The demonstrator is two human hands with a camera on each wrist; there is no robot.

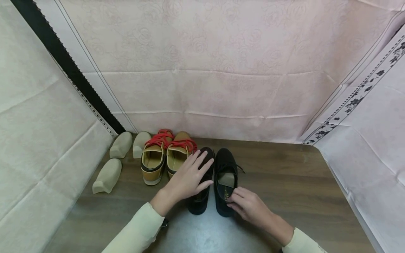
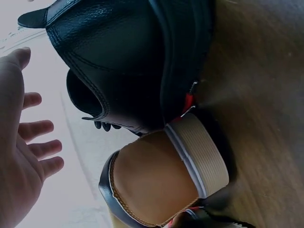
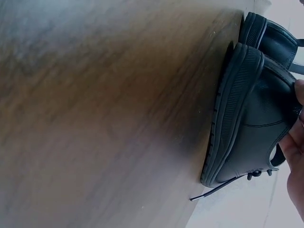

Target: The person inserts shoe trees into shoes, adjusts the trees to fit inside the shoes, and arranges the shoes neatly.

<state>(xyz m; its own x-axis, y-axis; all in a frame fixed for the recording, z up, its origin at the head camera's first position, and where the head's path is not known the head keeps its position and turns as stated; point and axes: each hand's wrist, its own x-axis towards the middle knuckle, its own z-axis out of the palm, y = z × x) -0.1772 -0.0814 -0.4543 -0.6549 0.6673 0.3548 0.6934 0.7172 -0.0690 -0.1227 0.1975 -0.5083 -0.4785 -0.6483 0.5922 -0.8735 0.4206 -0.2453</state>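
Observation:
Two black lace-up leather shoes stand side by side on the floor, toes toward the wall. My right hand (image 1: 250,207) pinches the rim of the right black shoe (image 1: 225,158) near its heel. In the right wrist view, that shoe (image 3: 256,123) sits with its sole on the floor and one lace end hanging out. My left hand (image 1: 191,177) hovers over the left black shoe (image 1: 199,205), fingers spread and partly covering it. The left wrist view shows the left hand (image 2: 23,142) apart from the black leather (image 2: 114,57), holding nothing.
Left of the black shoes stands a pair of tan shoes (image 1: 153,174) with red laces. Several cream shoe-tree-like forms (image 1: 107,175) lie by the left wall. Pale patterned cloth (image 1: 205,88) covers the back and both sides of the wood-look floor (image 1: 284,175).

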